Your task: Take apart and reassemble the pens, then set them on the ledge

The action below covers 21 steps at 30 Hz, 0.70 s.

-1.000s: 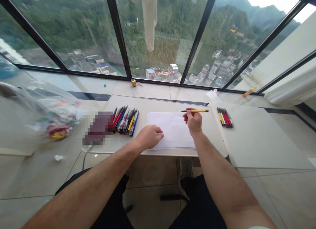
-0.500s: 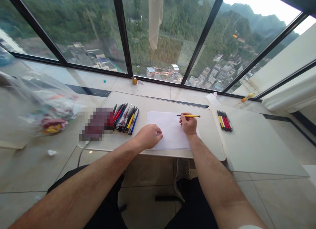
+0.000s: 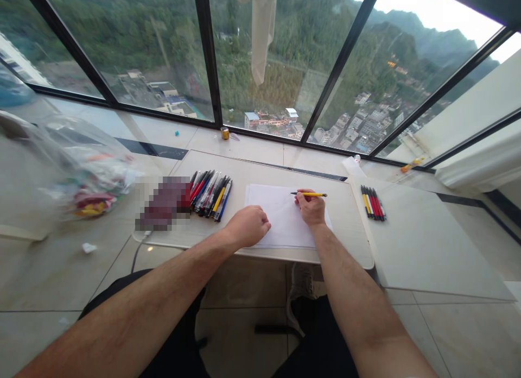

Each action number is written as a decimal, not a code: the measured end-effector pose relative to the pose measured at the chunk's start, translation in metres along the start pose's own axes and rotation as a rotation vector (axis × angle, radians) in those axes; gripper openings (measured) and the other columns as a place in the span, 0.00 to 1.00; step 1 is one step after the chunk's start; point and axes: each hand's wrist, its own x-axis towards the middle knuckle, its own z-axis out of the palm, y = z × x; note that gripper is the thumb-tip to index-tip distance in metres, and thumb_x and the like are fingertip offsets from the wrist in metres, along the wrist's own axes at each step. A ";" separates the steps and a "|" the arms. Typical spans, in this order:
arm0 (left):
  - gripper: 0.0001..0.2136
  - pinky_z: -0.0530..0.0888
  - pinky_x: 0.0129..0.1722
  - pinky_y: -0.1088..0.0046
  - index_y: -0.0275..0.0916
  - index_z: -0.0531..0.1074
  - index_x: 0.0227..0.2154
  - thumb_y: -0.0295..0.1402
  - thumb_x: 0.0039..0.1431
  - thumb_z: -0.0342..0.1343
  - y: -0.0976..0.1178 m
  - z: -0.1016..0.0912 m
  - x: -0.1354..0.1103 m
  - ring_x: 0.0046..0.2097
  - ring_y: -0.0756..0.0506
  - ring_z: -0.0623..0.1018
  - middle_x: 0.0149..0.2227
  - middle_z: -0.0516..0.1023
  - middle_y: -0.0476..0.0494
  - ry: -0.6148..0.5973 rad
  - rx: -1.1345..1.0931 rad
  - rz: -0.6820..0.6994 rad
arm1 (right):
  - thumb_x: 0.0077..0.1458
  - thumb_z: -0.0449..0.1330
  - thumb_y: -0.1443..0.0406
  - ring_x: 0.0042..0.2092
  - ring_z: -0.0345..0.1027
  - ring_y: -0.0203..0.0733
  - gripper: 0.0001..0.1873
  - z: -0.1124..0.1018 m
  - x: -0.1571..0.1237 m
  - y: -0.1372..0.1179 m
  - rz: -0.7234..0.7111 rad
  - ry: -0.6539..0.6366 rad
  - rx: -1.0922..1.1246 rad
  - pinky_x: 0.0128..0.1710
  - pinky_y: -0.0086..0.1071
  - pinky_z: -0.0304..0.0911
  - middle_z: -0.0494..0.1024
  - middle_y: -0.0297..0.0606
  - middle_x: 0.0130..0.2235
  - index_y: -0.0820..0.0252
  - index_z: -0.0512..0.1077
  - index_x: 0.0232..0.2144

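Note:
A small stack of white paper (image 3: 280,215) lies on the low folding table (image 3: 350,247) before me. My right hand (image 3: 311,208) is closed on a yellow pen (image 3: 313,194) with a black tip, held nearly level just above the sheet, tip to the left. On the left edge of the paper rests my left hand (image 3: 250,226), its fingers curled in; nothing shows in them. Left of the paper lies a row of pens (image 3: 211,193) in black, red, clear, yellow and blue.
Several more pens (image 3: 372,202) lie on a white board (image 3: 431,237) at the right. A blurred-out dark red object (image 3: 163,204) with a cable sits at the table's left end. Beyond are a plastic bag (image 3: 93,177), a small can (image 3: 224,133) and tall windows.
The view has shifted slightly. The yellow pen has tipped a little in my right hand, its back end lower. My left hand stays curled on the paper.

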 end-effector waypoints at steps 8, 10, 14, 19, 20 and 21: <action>0.13 0.71 0.41 0.70 0.38 0.81 0.29 0.37 0.56 0.52 0.002 -0.002 -0.001 0.39 0.43 0.78 0.37 0.80 0.40 -0.007 0.000 -0.011 | 0.51 0.60 0.55 0.29 0.76 0.40 0.16 0.000 -0.001 -0.003 0.026 0.022 -0.025 0.29 0.31 0.69 0.80 0.38 0.28 0.61 0.76 0.35; 0.13 0.71 0.42 0.70 0.38 0.81 0.29 0.37 0.57 0.52 0.002 -0.003 -0.001 0.39 0.43 0.78 0.37 0.80 0.40 -0.009 0.000 -0.004 | 0.51 0.60 0.54 0.29 0.75 0.40 0.16 0.000 -0.001 -0.003 0.023 0.031 -0.029 0.29 0.31 0.69 0.80 0.38 0.28 0.61 0.76 0.35; 0.13 0.71 0.43 0.70 0.38 0.81 0.29 0.37 0.56 0.52 0.002 -0.003 -0.001 0.39 0.43 0.78 0.37 0.80 0.40 -0.014 0.003 -0.009 | 0.51 0.61 0.54 0.29 0.76 0.41 0.17 0.001 -0.002 -0.003 0.019 0.034 -0.013 0.29 0.31 0.69 0.80 0.39 0.28 0.61 0.76 0.36; 0.14 0.71 0.43 0.70 0.38 0.81 0.29 0.37 0.57 0.52 0.001 -0.002 -0.001 0.39 0.43 0.78 0.37 0.80 0.40 -0.014 0.006 -0.010 | 0.51 0.61 0.54 0.29 0.76 0.40 0.17 0.001 -0.001 -0.001 0.013 0.022 -0.016 0.30 0.31 0.69 0.81 0.39 0.29 0.61 0.76 0.37; 0.14 0.71 0.43 0.70 0.38 0.81 0.29 0.37 0.57 0.51 0.001 -0.002 -0.001 0.40 0.42 0.78 0.37 0.80 0.40 -0.016 0.008 -0.007 | 0.51 0.61 0.54 0.29 0.76 0.40 0.17 0.001 -0.001 0.000 0.011 0.022 -0.019 0.30 0.31 0.69 0.81 0.39 0.29 0.61 0.76 0.36; 0.14 0.71 0.43 0.70 0.38 0.81 0.29 0.37 0.57 0.51 0.001 -0.001 0.000 0.40 0.42 0.78 0.37 0.80 0.40 -0.017 0.010 -0.006 | 0.51 0.61 0.54 0.29 0.76 0.40 0.17 0.001 0.000 0.000 0.011 0.022 -0.019 0.30 0.31 0.69 0.81 0.39 0.29 0.61 0.76 0.36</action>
